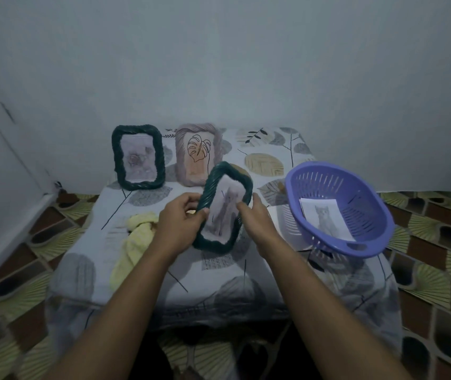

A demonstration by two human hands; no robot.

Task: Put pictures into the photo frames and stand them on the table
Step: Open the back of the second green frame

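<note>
A dark green frame point(213, 182) with a grey cat picture point(225, 212) in it is held tilted above the middle of the table. My left hand point(181, 219) grips its left edge. My right hand point(254, 219) holds its right edge, fingers curled on the rim. Two frames stand at the back of the table: another dark green frame point(138, 157) with a faint picture, and a pink frame point(198, 153) with a leaf drawing. A loose cat picture point(325, 219) lies in the purple basket point(377, 226).
The low table point(218, 275) wears a leaf-print cloth and stands against a grey wall. A yellow cloth point(136, 242) lies on its left side. The basket sits on the right side, reaching past the table's edge. Patterned floor surrounds the table.
</note>
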